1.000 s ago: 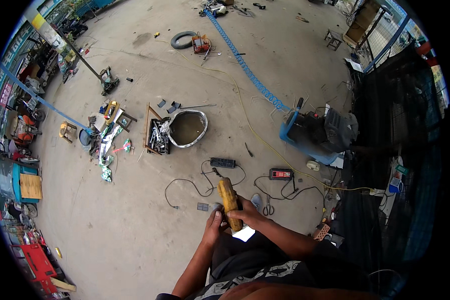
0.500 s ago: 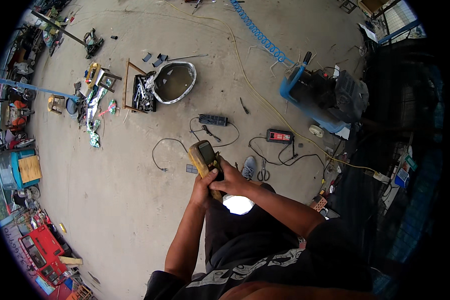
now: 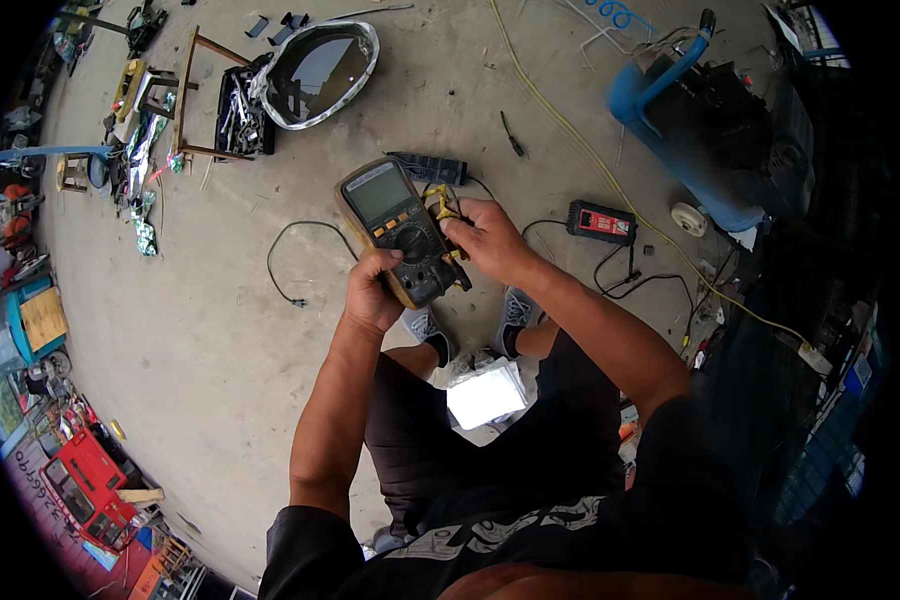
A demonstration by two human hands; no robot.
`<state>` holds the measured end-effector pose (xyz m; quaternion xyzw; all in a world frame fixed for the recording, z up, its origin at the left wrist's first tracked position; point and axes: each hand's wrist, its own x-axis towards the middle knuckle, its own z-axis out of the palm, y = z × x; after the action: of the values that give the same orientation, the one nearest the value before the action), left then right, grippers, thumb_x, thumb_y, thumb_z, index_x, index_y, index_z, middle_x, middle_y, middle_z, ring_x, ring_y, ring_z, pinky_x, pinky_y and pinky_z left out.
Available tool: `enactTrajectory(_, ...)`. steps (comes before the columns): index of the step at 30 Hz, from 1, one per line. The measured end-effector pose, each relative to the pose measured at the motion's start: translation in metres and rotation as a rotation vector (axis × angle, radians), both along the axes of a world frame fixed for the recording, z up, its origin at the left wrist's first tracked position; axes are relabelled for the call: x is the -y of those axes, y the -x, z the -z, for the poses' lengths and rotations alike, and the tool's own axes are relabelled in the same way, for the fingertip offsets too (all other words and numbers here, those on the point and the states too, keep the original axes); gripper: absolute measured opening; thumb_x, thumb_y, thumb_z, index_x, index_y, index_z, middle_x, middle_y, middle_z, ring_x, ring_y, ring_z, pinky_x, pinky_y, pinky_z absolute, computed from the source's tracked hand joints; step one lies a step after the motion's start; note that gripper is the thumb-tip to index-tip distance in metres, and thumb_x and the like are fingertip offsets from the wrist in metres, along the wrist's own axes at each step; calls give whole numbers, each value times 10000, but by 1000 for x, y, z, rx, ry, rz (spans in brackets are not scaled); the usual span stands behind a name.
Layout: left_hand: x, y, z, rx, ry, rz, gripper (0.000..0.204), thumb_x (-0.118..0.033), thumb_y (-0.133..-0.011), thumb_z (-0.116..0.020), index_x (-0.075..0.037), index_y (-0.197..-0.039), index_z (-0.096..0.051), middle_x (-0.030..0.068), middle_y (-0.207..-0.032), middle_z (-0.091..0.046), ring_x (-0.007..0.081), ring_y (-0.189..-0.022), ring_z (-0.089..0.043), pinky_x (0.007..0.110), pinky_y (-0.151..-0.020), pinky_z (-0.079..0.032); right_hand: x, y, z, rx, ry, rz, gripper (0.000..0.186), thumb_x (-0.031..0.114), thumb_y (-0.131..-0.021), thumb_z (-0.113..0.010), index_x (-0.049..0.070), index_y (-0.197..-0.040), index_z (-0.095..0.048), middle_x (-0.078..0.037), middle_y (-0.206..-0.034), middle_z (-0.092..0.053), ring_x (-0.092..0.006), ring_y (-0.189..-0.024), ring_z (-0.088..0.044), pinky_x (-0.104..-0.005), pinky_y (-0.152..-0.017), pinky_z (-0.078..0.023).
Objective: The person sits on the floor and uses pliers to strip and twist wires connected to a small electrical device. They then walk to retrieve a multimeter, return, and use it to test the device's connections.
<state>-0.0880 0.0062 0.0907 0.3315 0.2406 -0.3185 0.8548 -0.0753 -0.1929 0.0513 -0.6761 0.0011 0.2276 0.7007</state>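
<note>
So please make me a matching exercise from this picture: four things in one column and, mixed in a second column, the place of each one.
Things:
1. yellow-cased multimeter with grey screen
2. small red and black box device
3. blue wheeled machine
4. open black toolbox of metal tools

Places:
A. upper left, beside a curved shiny metal part
B. on the concrete floor, right of the right hand
C. held in the left hand
D. upper right, by the yellow cable

Pairs: 1-C, 2-B, 3-D, 4-A
</note>
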Motion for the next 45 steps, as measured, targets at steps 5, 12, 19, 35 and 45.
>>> enactTrajectory(5,-6,-29,51,147,131,32,770,-185,-666,-582,40,-1387,-431,250,-1356,-524,386,-1231,-539,499,-1040,-452,4,-23,55,-237,-432,98,286,120,-982,-534,-64,-1196,-584,-118,-1053,-668,-163,-920,-656,-312,-833,-551)
enactTrajectory(12,-31,-50,105,256,209,-8,804,-207,-652,-605,40,-1394,-418,283,-1392,-480,407,-1265,-509,522,-1057,-435,19,-33,99,-278,-377,107,285,121,-976,-546,-68,-1186,-583,-126,-1006,-670,-197,-884,-663,-342,-812,-563)
enactTrajectory(19,-44,-37,95,426,267,-5,820,-271,-682,-630,-3,-1423,-402,296,-1478,-368,430,-1393,-348,612,-1140,-270,16,-26,89,-121,-248,53,297,134,-984,-527,-78,-1185,-577,-119,-965,-659,-186,-840,-649,-338,-768,-563)
enactTrajectory(35,-76,25,-1,811,418,-268,869,-247,-726,-603,0,-1482,-255,317,-1465,-346,468,-1374,-349,689,-1151,-171,19,16,92,398,237,-163,283,125,-857,-641,-79,-1052,-656,-92,-856,-673,-152,-710,-605,-296,-668,-493)
enactTrajectory(45,-31,29,-68,1025,422,-105,851,-230,-720,-580,-45,-1488,-264,320,-1483,-304,489,-1374,-330,682,-1163,-159,39,26,130,565,573,-179,288,234,-773,-678,28,-969,-724,-152,-824,-702,-238,-751,-659,-362,-710,-501)
